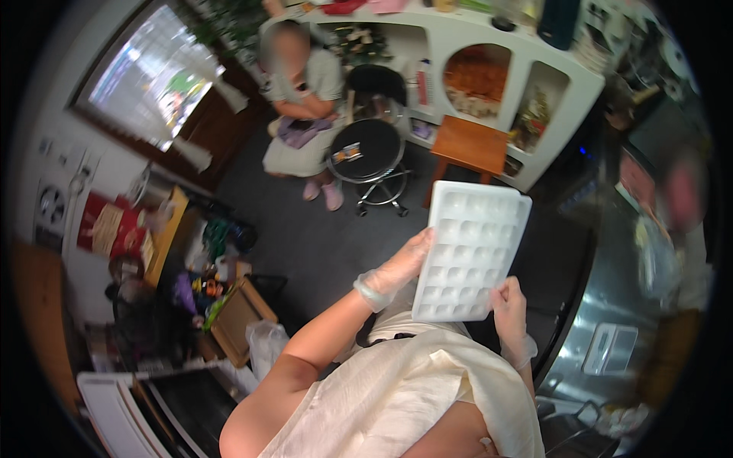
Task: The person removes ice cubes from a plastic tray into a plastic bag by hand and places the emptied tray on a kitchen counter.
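Observation:
I hold up a white plastic tray with rows of small square hollows, tilted in front of my body. My left hand, in a thin see-through glove, grips the tray's left edge. Lower down on the opposite side, my right hand pinches the edge near the bottom corner, gloved the same way. No contents can be made out in the hollows. Both hands' fingertips behind the tray are hidden.
To the right runs a steel counter with a flat white device on it. Ahead stand a wooden stool and a round black stool. A person sits beyond. A cardboard box is at left.

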`<state>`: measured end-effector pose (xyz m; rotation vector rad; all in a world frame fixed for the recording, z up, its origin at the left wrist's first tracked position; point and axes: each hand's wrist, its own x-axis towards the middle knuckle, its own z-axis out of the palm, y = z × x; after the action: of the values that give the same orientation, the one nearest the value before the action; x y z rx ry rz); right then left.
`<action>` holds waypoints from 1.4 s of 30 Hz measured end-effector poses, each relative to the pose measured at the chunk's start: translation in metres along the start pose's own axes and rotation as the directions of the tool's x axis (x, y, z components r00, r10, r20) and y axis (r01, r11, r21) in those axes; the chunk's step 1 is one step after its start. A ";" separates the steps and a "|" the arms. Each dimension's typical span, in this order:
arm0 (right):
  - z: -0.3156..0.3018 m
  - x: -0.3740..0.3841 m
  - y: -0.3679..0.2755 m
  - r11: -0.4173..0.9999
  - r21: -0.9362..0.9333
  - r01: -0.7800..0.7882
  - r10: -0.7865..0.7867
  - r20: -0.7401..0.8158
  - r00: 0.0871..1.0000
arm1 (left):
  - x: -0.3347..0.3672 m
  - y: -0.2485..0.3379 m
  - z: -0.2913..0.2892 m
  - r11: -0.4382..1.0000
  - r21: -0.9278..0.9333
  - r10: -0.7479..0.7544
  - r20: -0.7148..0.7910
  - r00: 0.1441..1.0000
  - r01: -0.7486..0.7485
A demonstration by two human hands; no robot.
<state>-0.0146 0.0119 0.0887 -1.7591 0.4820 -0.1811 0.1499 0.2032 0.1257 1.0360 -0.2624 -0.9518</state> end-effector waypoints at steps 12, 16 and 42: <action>-0.002 0.092 -0.081 0.914 -0.339 0.222 -0.374 -0.494 0.785 | 0.095 0.040 -0.007 0.975 -0.044 0.218 -0.035 0.975 -0.219; 0.028 0.111 -0.105 0.874 -0.330 0.357 -0.457 -0.310 0.834 | 0.114 0.053 -0.011 0.976 0.051 0.219 -0.120 0.968 -0.214; 0.021 0.185 -0.040 0.938 -0.267 0.221 -0.341 -0.587 0.734 | 0.240 0.033 0.030 0.964 0.206 0.149 0.113 0.982 -0.170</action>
<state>0.1686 -0.0391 0.0966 -1.9254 0.7206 -1.0012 0.2913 0.0047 0.1123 1.1494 -0.5316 -0.8405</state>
